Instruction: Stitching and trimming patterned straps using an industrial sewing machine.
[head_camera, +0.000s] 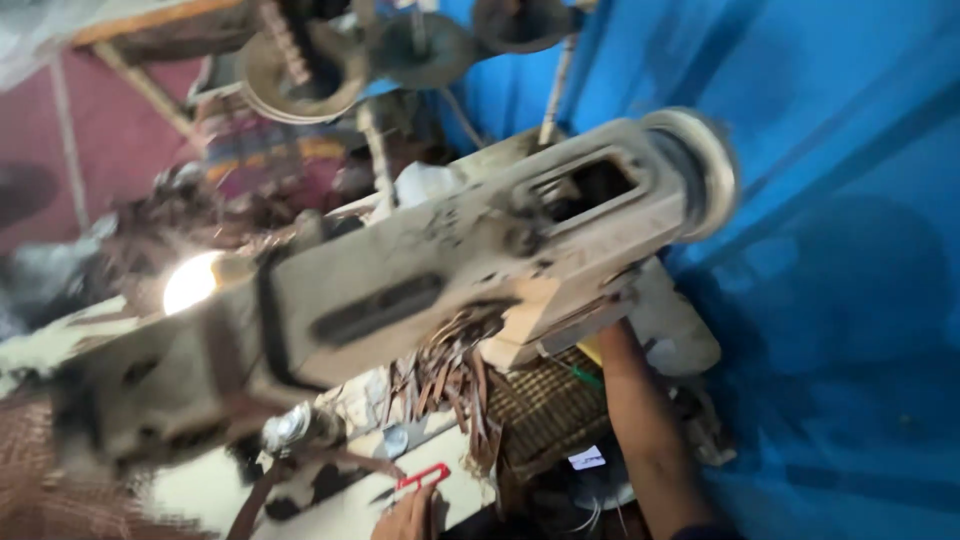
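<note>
A worn beige sewing machine (400, 290) fills the middle of the blurred, tilted view, its handwheel (700, 170) at the upper right. My right forearm (640, 420) reaches up from the bottom edge; the hand itself is hidden under the machine's wheel end. My left hand (408, 515) shows only partly at the bottom edge, its fingers closed on small red-handled scissors (425, 476) over the pale table (330, 515). A bunch of brown leather strips (450, 380) hangs below the machine, just above that hand.
A small lamp (192, 280) glows at the machine's left end. A dark woven mat (545, 410) lies beside my right forearm. A blue tarp (830, 300) covers the right side. Round metal wheels (300, 80) and cluttered scraps sit at the top left.
</note>
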